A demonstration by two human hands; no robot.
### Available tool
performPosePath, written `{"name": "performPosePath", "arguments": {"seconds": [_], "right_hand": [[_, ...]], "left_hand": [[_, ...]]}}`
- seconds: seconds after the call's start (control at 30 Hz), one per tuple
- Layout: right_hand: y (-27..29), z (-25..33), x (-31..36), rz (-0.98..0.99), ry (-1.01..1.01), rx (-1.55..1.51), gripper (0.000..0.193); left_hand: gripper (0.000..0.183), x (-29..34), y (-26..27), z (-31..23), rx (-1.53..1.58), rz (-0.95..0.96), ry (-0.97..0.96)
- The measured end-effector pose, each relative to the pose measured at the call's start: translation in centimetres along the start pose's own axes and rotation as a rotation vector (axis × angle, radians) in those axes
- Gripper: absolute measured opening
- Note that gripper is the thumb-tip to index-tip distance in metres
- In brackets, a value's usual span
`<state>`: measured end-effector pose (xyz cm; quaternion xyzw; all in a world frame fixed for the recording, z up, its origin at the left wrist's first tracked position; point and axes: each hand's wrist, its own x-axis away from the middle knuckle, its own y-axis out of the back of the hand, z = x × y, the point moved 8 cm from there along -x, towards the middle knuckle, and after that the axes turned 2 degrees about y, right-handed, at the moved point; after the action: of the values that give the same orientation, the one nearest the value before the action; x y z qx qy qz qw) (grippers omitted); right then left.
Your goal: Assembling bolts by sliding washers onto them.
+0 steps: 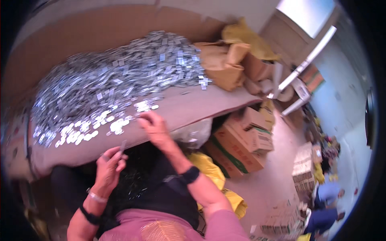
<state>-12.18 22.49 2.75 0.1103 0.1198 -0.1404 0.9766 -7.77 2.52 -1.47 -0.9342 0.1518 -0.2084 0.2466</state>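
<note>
My left hand [107, 168] is raised over my lap, its thumb and fingers closed on a small flat metal piece [123, 146]. At the near edge of the table [177, 102], my right hand [157, 130] has bent fingers, somewhat apart, with nothing visible between them. Just beyond its fingertips lies a small group of shiny metal pieces [144, 106]. A large heap of similar small flat metal pieces [120, 74] covers the left and back of the tabletop. More bright pieces [82, 130] spread along its near side. Some glints show on the dark cloth over my lap [134, 180].
A brown sack [223, 64] and a yellow sack [249, 38] stand beyond the heap. Cardboard boxes [237, 144], a clear plastic bag [193, 134] and yellow bags [213, 172] lie to the right. Stacked cartons [303, 166] and two people [327, 195] are at far right.
</note>
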Motion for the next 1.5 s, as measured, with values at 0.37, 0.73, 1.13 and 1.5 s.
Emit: {"name": "performPosePath", "arguments": {"seconds": [0.37,0.73,1.13,1.5], "right_hand": [[2.2,2.8,8.2,0.174,-0.157,-0.053,0.017],[1.8,2.5,10.1,0.234,-0.201,-0.111,0.016],[0.9,1.2,9.6,0.238,-0.276,-0.185,0.021],[0.4,0.6,8.8,0.112,-0.260,-0.367,0.021]], "left_hand": [[0.023,2.4,-2.8,0.6,-0.128,0.122,-0.022],[0.018,3.3,-3.5,2.0,-0.249,0.202,0.036],[0.018,1.9,-2.3,2.4,-0.167,0.154,0.065],[0.019,1.6,-2.5,2.1,-0.081,0.164,0.062]]}}
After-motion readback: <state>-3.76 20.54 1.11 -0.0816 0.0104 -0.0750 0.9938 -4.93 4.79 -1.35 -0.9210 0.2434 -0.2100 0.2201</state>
